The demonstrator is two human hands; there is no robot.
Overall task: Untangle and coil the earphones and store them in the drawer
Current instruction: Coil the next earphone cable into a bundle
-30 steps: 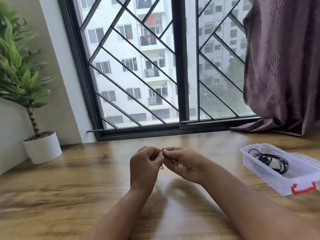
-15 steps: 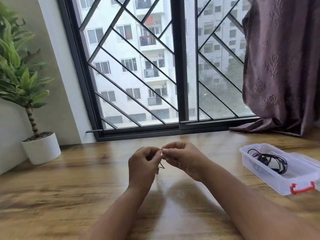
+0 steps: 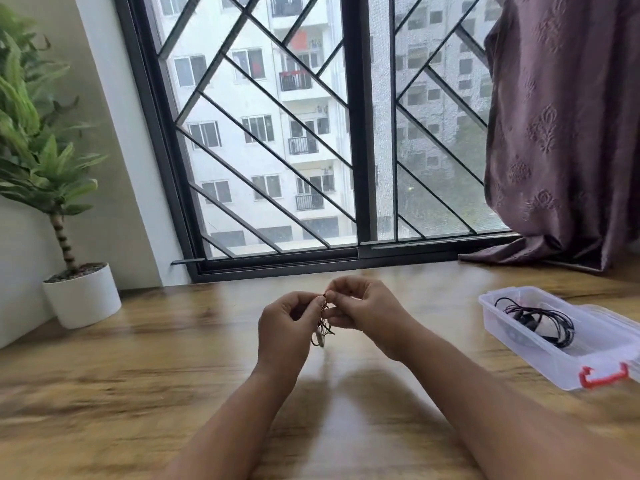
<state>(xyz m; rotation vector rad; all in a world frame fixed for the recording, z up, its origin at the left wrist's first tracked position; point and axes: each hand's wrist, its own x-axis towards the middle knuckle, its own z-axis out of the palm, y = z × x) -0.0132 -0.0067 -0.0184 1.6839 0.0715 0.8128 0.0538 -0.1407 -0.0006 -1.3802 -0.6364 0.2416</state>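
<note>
I am pinching the earphones [image 3: 322, 331] between both hands. My left hand [image 3: 286, 329] and right hand [image 3: 367, 312] are each curling thumb and fingertips onto the thin dark cord. The fingertips are almost touching, above the middle of the desk [image 3: 138, 375] and toward its window edge. A small snarl of loops is hanging below the pinch, clear of the wood.

I am reading this as the untangling step, with coiling and storing not yet begun. The next move is calling for easing the knot apart gently and feeding one strand through rather than tugging, since the cord is fine and my fingers are partly hiding it.

A clear box [image 3: 526, 351] is sitting near the desk's right edge, holding another black cord [image 3: 540, 322] in loose loops.
</note>
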